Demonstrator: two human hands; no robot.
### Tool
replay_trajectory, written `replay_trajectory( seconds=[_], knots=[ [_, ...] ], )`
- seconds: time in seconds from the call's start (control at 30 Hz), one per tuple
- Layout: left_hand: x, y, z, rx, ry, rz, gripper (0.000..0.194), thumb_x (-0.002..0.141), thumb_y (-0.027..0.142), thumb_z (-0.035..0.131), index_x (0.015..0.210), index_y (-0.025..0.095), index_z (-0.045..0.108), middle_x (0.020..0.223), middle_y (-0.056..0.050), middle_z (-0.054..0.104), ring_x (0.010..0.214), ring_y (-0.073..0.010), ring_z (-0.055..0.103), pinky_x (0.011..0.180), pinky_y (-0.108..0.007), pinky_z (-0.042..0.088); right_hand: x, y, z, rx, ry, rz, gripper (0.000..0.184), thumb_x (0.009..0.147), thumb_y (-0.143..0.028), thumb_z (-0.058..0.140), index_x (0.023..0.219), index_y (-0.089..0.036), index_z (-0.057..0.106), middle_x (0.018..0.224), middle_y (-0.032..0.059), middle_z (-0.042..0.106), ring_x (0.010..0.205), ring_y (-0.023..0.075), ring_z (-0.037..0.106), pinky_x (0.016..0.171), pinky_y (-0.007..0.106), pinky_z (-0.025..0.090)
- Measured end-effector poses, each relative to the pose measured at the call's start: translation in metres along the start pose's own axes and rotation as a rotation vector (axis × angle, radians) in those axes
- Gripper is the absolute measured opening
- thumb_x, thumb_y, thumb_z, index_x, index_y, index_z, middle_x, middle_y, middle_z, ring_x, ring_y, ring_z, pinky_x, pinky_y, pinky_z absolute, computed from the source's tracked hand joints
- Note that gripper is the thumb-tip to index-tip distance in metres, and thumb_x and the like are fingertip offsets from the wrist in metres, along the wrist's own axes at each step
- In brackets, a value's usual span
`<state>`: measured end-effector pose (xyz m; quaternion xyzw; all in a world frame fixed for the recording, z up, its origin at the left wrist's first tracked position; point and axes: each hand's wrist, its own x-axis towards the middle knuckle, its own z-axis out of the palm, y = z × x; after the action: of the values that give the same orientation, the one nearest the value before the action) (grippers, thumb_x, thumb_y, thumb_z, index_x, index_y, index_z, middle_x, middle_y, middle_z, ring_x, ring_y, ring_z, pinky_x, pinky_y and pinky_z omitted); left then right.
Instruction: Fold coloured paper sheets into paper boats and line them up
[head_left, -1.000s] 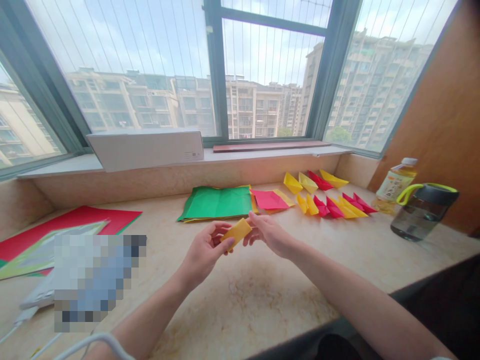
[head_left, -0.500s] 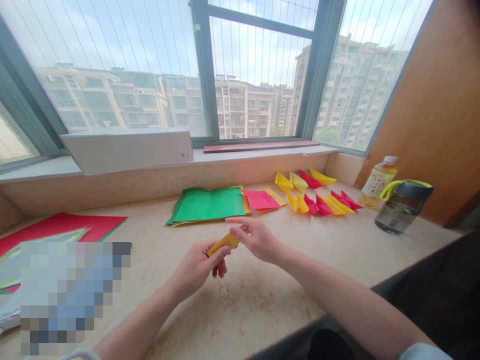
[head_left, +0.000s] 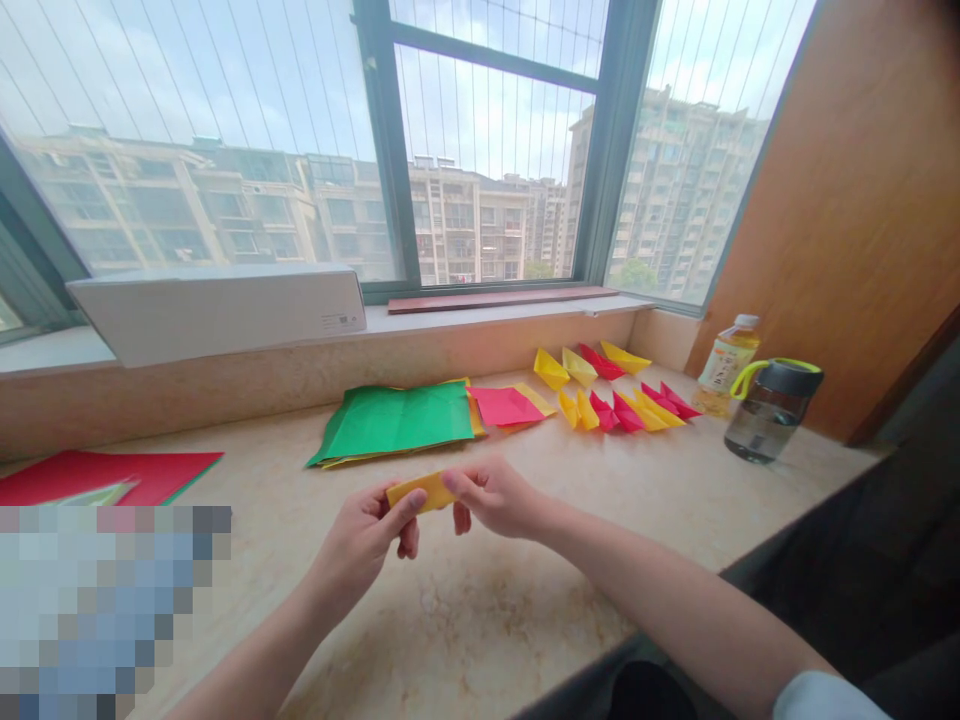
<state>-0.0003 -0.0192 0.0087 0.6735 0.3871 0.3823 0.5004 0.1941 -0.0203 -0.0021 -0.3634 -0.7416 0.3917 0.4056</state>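
A folded strip of yellow origami paper (head_left: 421,491) lies almost level between my hands, just above the marble sill. My left hand (head_left: 363,540) pinches its left end, with the thumb on top. My right hand (head_left: 491,498) grips its right end between fingers and thumb. Beyond the hands lie a green paper sheet (head_left: 394,420) over yellow sheets and a pink paper sheet (head_left: 504,406). Further right stand several yellow and red paper boats (head_left: 600,385) in rows.
A plastic bottle of yellow drink (head_left: 724,365) and a grey tumbler with a green handle (head_left: 772,410) stand at the right. Red paper sheets (head_left: 105,478) lie at the left, beside a blurred patch (head_left: 97,610). A white box (head_left: 217,312) rests on the window ledge.
The yellow strip has turned from tilted to nearly level, now held by both hands at its ends. The whole scene has shifted left in view as the head turned.
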Motion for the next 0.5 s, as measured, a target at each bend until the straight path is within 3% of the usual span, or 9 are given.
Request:
replay_trajectory(
  seconds=[0.2,0.33,0.5],
  knots=[
    [-0.0025,-0.0027,-0.0013,-0.014,-0.053,-0.014,0.048,0.084,0.061,0.056,0.067,0.016,0.059,0.045,0.002,0.056,0.042,-0.0115,0.049,0.047,-0.023,0.039,-0.0018,-0.0005,0.0035,-0.038,-0.046,0.040,0.062,0.095,-0.065,0.034,0.074,-0.014,0.062,0.048,-0.0018,0.057,0.043,0.0086,0.053,0.047,0.018,0.039],
    [-0.0054,-0.0061,0.0006,0.079,-0.128,-0.017,0.062,0.085,0.072,0.041,0.066,0.015,0.060,0.043,-0.002,0.058,0.040,-0.0130,0.052,0.048,-0.024,0.039,-0.0031,0.0016,0.0032,0.023,-0.043,0.009,0.070,0.091,-0.072,0.030,0.067,-0.014,0.060,0.047,-0.0016,0.054,0.042,0.0086,0.051,0.045,0.018,0.038],
    [-0.0066,-0.0076,0.0009,0.198,-0.176,-0.006,0.063,0.087,0.071,0.039,0.060,0.016,0.058,0.041,-0.003,0.060,0.040,-0.0129,0.053,0.051,-0.024,0.041,-0.0027,0.0034,0.0042,0.036,-0.078,-0.001,0.074,0.091,-0.074,0.025,0.058,-0.015,0.055,0.048,0.0001,0.054,0.043,0.0090,0.051,0.045,0.019,0.037]
  ],
)
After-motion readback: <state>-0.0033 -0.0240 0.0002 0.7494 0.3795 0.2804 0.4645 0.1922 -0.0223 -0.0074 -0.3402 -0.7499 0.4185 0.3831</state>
